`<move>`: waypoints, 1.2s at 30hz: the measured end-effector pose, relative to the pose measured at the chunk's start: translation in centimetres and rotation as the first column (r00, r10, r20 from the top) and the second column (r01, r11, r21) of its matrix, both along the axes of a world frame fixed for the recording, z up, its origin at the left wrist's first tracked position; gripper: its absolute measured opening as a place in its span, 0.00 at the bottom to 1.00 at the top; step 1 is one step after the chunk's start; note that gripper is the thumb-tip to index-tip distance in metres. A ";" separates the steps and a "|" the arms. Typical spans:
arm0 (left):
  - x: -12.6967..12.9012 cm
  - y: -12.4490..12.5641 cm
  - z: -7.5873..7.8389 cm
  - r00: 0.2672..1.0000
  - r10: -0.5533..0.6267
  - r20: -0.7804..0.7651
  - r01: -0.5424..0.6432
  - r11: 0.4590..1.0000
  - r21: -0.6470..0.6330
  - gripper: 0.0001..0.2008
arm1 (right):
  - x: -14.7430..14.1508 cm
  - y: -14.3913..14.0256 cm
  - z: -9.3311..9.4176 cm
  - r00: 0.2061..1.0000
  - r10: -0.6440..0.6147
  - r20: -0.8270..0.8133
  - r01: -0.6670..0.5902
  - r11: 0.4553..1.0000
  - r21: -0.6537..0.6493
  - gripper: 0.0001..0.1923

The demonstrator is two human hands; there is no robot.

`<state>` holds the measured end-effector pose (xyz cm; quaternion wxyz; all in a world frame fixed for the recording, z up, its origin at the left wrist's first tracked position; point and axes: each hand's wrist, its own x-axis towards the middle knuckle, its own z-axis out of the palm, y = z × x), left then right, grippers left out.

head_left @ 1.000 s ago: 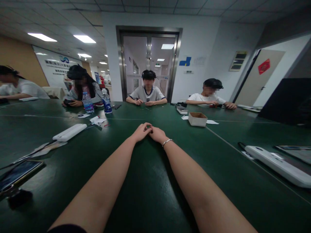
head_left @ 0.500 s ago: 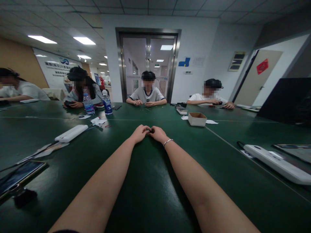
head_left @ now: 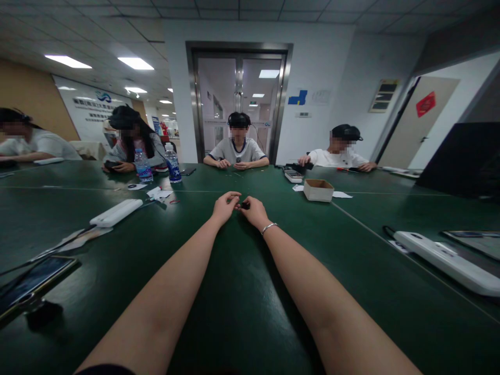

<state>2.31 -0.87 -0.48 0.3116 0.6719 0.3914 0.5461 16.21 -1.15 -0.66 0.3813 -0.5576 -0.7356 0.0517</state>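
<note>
My right hand (head_left: 257, 213), with a silver bracelet at its wrist, pinches a small black object (head_left: 246, 205) between thumb and fingertips, just above the green table (head_left: 238, 276). What kind of object it is cannot be made out at this size. Close by on the left, my left hand (head_left: 225, 209) has its index finger stretched out toward the right. Its thumb and other fingertips come together beside the black object, and whatever is between them is too small to make out.
A small open box (head_left: 318, 190) stands beyond my right hand, near a white device (head_left: 294, 176). Two bottles (head_left: 173, 164) stand far left. White power strips (head_left: 117, 213) lie on both sides, and a phone (head_left: 37, 278) is near left. Several people sit around the table.
My hands have drawn slightly apart at the fingertips. The left index finger has lifted away from the black object, which stays in my right hand. A person at far right has moved a hand leftward.
</note>
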 end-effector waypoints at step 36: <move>-1.8 0.8 -1.1 0.991 -0.107 -0.080 0.081 0.956 -0.281 0.12 | 1.8 0.2 0.3 0.444 0.022 -0.896 -0.628 0.720 -0.294 0.12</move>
